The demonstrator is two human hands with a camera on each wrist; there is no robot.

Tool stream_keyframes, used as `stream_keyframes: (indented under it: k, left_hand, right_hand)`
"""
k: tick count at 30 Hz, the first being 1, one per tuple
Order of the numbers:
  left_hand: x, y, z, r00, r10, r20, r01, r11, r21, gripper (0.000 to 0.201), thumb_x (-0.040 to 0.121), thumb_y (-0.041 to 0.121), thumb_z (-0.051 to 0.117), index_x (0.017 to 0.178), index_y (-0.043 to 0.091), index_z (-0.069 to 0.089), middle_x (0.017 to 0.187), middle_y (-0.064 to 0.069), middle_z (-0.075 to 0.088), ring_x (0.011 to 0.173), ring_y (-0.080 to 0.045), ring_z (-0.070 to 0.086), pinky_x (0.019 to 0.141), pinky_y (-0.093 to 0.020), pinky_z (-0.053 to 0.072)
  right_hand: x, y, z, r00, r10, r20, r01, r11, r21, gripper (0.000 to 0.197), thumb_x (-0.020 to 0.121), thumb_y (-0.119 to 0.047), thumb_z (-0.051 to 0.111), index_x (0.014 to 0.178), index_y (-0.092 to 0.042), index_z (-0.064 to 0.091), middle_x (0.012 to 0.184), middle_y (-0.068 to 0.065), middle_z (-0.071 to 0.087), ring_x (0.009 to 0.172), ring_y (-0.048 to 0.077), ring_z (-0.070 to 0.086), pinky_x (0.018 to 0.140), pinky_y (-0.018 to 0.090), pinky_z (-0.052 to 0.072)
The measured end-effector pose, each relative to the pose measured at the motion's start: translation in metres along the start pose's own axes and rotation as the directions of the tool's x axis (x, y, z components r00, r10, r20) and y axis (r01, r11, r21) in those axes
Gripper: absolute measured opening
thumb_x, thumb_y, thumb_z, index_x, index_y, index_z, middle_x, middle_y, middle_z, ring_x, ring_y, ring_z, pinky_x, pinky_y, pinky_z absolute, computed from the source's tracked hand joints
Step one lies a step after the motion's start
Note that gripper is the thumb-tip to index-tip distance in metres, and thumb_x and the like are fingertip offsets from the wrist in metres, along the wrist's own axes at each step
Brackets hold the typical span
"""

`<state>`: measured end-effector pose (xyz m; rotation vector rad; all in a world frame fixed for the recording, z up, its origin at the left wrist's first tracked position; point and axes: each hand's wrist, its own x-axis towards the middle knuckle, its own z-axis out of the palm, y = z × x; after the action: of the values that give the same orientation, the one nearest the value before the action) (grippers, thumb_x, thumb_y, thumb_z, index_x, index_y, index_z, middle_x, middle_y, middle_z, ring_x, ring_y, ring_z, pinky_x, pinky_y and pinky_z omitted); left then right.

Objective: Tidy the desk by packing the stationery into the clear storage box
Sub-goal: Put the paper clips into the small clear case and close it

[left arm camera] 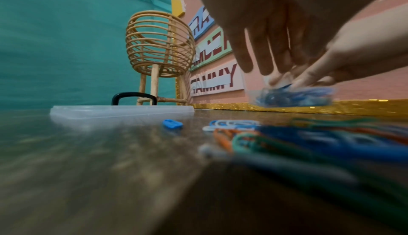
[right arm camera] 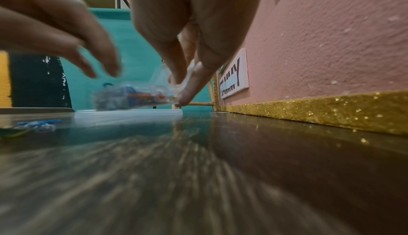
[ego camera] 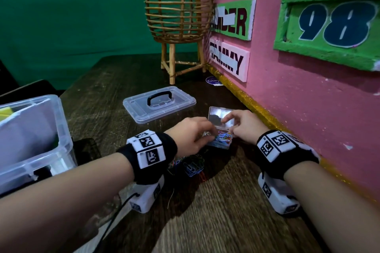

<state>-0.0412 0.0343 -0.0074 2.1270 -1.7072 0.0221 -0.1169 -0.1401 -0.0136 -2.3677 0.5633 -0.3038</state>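
A small clear paper clip case [ego camera: 221, 138] with coloured clips inside sits near the pink wall, its hinged lid up. My right hand [ego camera: 231, 127] pinches the case at its right edge; the right wrist view shows thumb and finger closed on the case [right arm camera: 134, 97]. My left hand [ego camera: 207, 132] reaches over it from the left, fingers fairly straight with tips at the case's [left arm camera: 291, 96] top. Loose coloured paper clips [ego camera: 191, 165] lie on the desk under my left wrist. The clear storage box [ego camera: 41, 150] stands open at the left edge.
The storage box lid [ego camera: 159, 104] with a black handle lies flat behind the hands. A rattan basket stand [ego camera: 178, 22] occupies the back corner. The pink wall with a gold strip [ego camera: 257, 111] runs along the right. A small blue piece [left arm camera: 172, 123] lies near the lid.
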Motion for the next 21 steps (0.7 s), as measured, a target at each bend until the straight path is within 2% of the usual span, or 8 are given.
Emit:
stream_keyframes:
  k: [1, 3, 7, 9, 13, 16, 18, 21]
  left_hand:
    - [-0.006, 0.000, -0.003, 0.999, 0.025, 0.020, -0.025, 1.000, 0.013, 0.020, 0.090, 0.025, 0.057, 0.104, 0.015, 0.066, 0.105, -0.002, 0.061, 0.100, -0.014, 0.056, 0.090, -0.025, 0.046]
    - [-0.017, -0.001, -0.006, 0.985, 0.012, 0.173, -0.019, 0.999, 0.038, 0.027, 0.086, 0.037, 0.060, 0.106, 0.020, 0.064, 0.111, 0.001, 0.058, 0.104, -0.011, 0.053, 0.093, -0.030, 0.047]
    - [-0.022, -0.002, -0.004, 0.863, -0.110, 0.493, 0.062, 0.992, 0.113, 0.058, 0.079, 0.050, 0.064, 0.133, 0.038, 0.045, 0.146, 0.007, 0.035, 0.134, -0.012, 0.031, 0.112, -0.032, 0.028]
    - [-0.022, -0.004, -0.002, 0.859, -0.063, 0.509, 0.031, 0.997, 0.070, 0.053, 0.081, 0.042, 0.066, 0.131, 0.035, 0.050, 0.146, 0.005, 0.038, 0.134, -0.013, 0.035, 0.114, -0.030, 0.028]
    - [-0.031, -0.014, -0.008, 0.912, -0.029, 0.408, 0.023, 1.000, 0.021, 0.032, 0.083, 0.027, 0.067, 0.115, 0.024, 0.067, 0.125, 0.002, 0.059, 0.113, -0.010, 0.056, 0.099, -0.016, 0.039]
    - [-0.038, -0.022, -0.011, 0.941, -0.117, 0.317, 0.099, 0.992, 0.074, 0.037, 0.082, 0.033, 0.067, 0.118, 0.026, 0.063, 0.126, 0.000, 0.055, 0.115, -0.014, 0.052, 0.103, -0.030, 0.041]
    - [-0.040, -0.024, -0.011, 0.910, -0.220, 0.353, 0.198, 0.975, 0.099, 0.059, 0.078, 0.048, 0.067, 0.131, 0.037, 0.046, 0.142, 0.002, 0.038, 0.129, -0.016, 0.037, 0.110, -0.038, 0.034]
    - [-0.039, -0.026, -0.010, 0.797, -0.308, 0.520, 0.257, 0.951, 0.171, 0.076, 0.073, 0.060, 0.065, 0.138, 0.048, 0.029, 0.155, 0.008, 0.018, 0.141, -0.019, 0.020, 0.116, -0.047, 0.024]
  right_hand:
    - [-0.001, 0.000, -0.001, 1.000, -0.001, -0.015, 0.001, 1.000, -0.008, 0.029, 0.077, 0.003, 0.060, 0.085, -0.025, 0.060, 0.072, -0.008, 0.049, 0.069, 0.010, 0.048, 0.056, 0.018, 0.035]
    - [-0.001, -0.001, -0.001, 1.000, -0.008, -0.030, 0.007, 1.000, -0.026, 0.027, 0.078, 0.002, 0.061, 0.086, -0.024, 0.060, 0.070, -0.010, 0.045, 0.063, 0.005, 0.044, 0.053, 0.016, 0.031]
    - [0.000, 0.000, 0.000, 0.999, -0.002, -0.048, 0.001, 1.000, -0.030, 0.028, 0.079, 0.003, 0.060, 0.088, -0.023, 0.063, 0.066, -0.013, 0.038, 0.058, -0.001, 0.036, 0.051, 0.016, 0.029]
    - [-0.001, 0.000, 0.000, 0.998, 0.001, -0.055, -0.003, 1.000, -0.031, 0.028, 0.079, 0.004, 0.060, 0.087, -0.023, 0.062, 0.067, -0.014, 0.037, 0.059, 0.000, 0.036, 0.051, 0.015, 0.029]
    - [-0.001, 0.000, 0.000, 0.999, 0.008, -0.049, -0.009, 0.999, -0.038, 0.028, 0.079, 0.003, 0.060, 0.087, -0.025, 0.061, 0.068, -0.014, 0.037, 0.061, 0.002, 0.038, 0.052, 0.015, 0.030]
    - [0.000, -0.001, 0.000, 0.999, 0.002, -0.042, -0.004, 0.999, -0.046, 0.028, 0.080, 0.003, 0.060, 0.088, -0.024, 0.062, 0.069, -0.014, 0.037, 0.060, -0.001, 0.037, 0.052, 0.014, 0.030]
    - [0.000, -0.001, -0.001, 0.999, 0.007, -0.032, -0.008, 0.999, -0.048, 0.029, 0.080, 0.004, 0.060, 0.088, -0.024, 0.062, 0.069, -0.014, 0.037, 0.061, -0.001, 0.037, 0.052, 0.015, 0.029]
    - [-0.002, -0.002, -0.002, 1.000, 0.018, -0.018, -0.019, 0.998, -0.052, 0.031, 0.079, 0.005, 0.058, 0.090, -0.023, 0.063, 0.070, -0.013, 0.037, 0.063, 0.003, 0.040, 0.051, 0.016, 0.029]
